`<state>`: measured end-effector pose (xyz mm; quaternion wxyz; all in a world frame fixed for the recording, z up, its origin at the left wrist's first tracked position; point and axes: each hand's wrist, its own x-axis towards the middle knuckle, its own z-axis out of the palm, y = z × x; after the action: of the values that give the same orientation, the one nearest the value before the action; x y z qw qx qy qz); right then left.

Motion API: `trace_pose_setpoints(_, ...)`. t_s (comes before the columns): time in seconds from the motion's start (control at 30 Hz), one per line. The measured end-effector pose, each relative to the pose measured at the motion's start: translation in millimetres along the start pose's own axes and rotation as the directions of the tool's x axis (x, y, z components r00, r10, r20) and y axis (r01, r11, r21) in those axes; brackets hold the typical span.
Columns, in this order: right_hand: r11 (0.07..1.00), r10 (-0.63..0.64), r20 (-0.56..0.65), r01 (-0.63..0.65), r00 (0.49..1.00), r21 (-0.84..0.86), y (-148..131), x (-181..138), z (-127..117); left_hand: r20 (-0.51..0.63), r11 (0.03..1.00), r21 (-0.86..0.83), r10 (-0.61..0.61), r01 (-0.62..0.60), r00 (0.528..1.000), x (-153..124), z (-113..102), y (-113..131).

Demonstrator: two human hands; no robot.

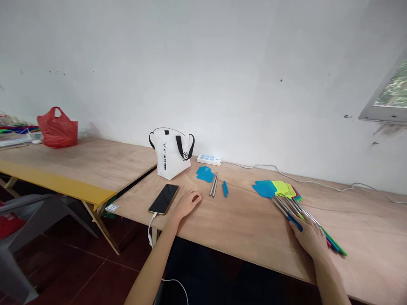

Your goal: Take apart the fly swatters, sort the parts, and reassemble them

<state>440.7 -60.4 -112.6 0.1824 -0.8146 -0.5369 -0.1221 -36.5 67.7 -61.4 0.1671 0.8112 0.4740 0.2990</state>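
Several fly swatters (264,189) lie fanned together on the right of the wooden table (229,228), with blue, yellow and red heads, metal shafts and coloured handles. My right hand (310,235) is over their handles, its fingers round the handle end of the bundle. My left hand (187,204) rests on the table, fingers curled in, nothing seen in it. Beyond it lie loose blue swatter heads (205,173), thin metal rods (214,185) and short blue handles (225,189). Left of that hand is a black-screened phone (164,199) with a white cable plugged in.
A white bag (171,156) with black straps stands near the wall beside a white power strip (209,159). Its cord (282,173) runs right along the wall. A red plastic bag (59,129) sits on another table at left, with a grey chair (38,228) below.
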Motion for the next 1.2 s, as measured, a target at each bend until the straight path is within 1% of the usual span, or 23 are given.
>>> trace_pose_setpoints(0.17, 1.000, 0.019, -0.004, -0.019, 1.000, 0.001, -4.2, -3.4, -8.9, 0.005, 1.000, -0.002, -0.003, 0.003, 1.000, -0.4, -0.9, 1.7)
trace_pose_setpoints(0.37, 0.991, 0.133, -0.004, -0.133, 0.991, -0.011, -13.9, -7.6, -21.2, 0.012, 1.000, -0.017, -0.001, 0.001, 1.000, -0.6, -1.8, 3.0)
trace_pose_setpoints(0.43, 0.989, 0.151, 0.027, -0.150, 0.988, -0.015, -12.8, -7.1, -22.4, 0.016, 1.000, -0.019, -0.003, 0.004, 1.000, -0.7, -2.1, 3.2)
trace_pose_setpoints(0.53, 0.989, 0.145, 0.103, -0.143, 0.984, -0.024, -3.7, -4.0, -21.9, 0.015, 1.000, -0.027, -0.005, 0.006, 1.000, -1.0, -2.2, 3.3)
trace_pose_setpoints(0.67, 0.980, 0.197, 0.078, -0.194, 0.977, -0.045, 15.6, -0.8, -21.4, 0.007, 0.999, -0.053, 0.002, -0.002, 1.000, -0.9, -1.6, 2.3)
trace_pose_setpoints(0.8, 0.977, 0.212, 0.162, -0.210, 0.964, -0.029, 25.5, -0.8, -25.4, 0.008, 0.998, -0.061, 0.000, 0.001, 1.000, -0.5, -0.8, 1.4)
trace_pose_setpoints(0.87, 0.979, 0.206, 0.174, -0.202, 0.963, -0.042, 24.4, -1.1, -27.5, 0.009, 0.999, -0.051, -0.002, 0.002, 1.000, -0.5, -0.8, 1.5)
trace_pose_setpoints(1.0, 0.980, 0.199, 0.145, -0.194, 0.969, -0.051, 18.7, -0.9, -28.4, 0.006, 0.999, -0.035, -0.003, 0.003, 1.000, -0.8, -1.0, 1.8)
trace_pose_setpoints(1.2, 0.974, 0.219, 0.149, -0.208, 0.964, -0.086, 10.4, -1.8, -30.5, 0.013, 1.000, -0.026, 0.002, -0.001, 1.000, -1.0, -1.8, 3.3)
